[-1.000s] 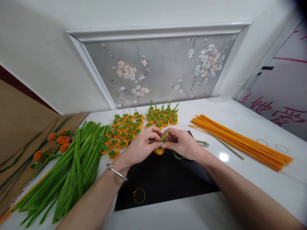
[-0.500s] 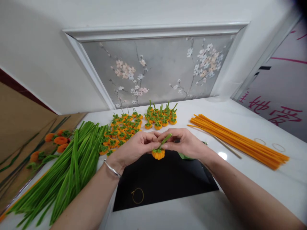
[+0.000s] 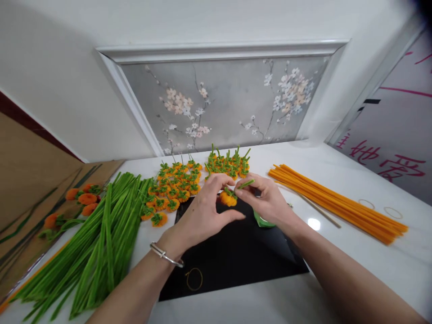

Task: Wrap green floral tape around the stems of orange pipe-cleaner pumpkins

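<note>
A small orange pipe-cleaner pumpkin (image 3: 229,198) with a green leafy top and stem is up above the black mat. My right hand (image 3: 265,196) pinches it by the green top, the stem poking out past the thumb. Around its left side curves my left hand (image 3: 205,209), thumb and fingers spread wide apart; whether a fingertip touches the pumpkin I cannot tell. A silver bangle (image 3: 165,255) circles my left wrist. Partly hidden below my right hand is a green and white object (image 3: 263,221) of unclear kind.
The black mat (image 3: 236,265) carries a thin yellow ring (image 3: 194,279). Behind it stand two groups of finished pumpkins (image 3: 173,192). Green pipe cleaners (image 3: 101,243) lie left, orange ones (image 3: 337,202) right beside a thin stick (image 3: 320,210). Orange flowers (image 3: 87,199) rest on brown paper far left.
My left hand has let go of the pumpkin and opened, thumb dropping away from the fingers. The pumpkin, kept in my right hand, has risen slightly and tilted, its stem leaning more to the right.
</note>
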`<state>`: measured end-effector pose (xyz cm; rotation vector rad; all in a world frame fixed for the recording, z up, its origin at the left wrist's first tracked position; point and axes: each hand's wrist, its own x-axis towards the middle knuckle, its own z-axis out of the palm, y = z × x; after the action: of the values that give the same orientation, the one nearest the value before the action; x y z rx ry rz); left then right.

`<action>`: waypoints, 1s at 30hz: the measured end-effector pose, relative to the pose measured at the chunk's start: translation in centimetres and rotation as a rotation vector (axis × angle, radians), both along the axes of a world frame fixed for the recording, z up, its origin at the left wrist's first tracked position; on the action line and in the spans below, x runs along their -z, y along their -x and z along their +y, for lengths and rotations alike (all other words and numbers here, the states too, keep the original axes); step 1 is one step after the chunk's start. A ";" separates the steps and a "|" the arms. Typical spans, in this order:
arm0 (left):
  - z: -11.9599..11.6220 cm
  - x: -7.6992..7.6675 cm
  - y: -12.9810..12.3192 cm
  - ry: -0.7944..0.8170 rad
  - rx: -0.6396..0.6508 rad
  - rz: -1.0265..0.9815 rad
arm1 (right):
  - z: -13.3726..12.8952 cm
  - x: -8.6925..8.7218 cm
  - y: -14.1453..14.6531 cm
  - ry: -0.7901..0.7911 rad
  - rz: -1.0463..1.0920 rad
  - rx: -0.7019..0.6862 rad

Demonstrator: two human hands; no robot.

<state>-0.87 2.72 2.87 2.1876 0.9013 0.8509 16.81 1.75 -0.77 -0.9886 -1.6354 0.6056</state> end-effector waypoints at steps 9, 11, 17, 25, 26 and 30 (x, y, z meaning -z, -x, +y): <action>0.5 -0.4 0.4 0.767 0.091 -0.423 | -0.2 -0.3 -0.1 0.017 0.040 -0.056; 0.6 -0.5 0.6 0.904 0.106 -0.461 | -0.2 -0.4 0.1 0.007 0.047 -0.075; 0.2 -0.6 0.4 0.537 0.070 -0.274 | -0.6 -0.4 0.7 0.038 0.055 -0.009; -0.5 -0.7 -0.1 0.105 -0.021 -0.120 | -0.5 -0.4 0.7 0.082 0.118 -0.028; -0.4 -0.8 -0.1 0.258 -0.003 -0.185 | -0.5 -0.4 0.7 0.076 0.120 -0.050; 0.0 -1.2 0.3 0.794 0.066 -0.389 | -0.4 -0.4 0.5 0.030 0.108 -0.122</action>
<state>-1.21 2.72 4.07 1.3054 0.7819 0.6886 16.27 1.34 -0.39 -0.8668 -1.6030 0.7550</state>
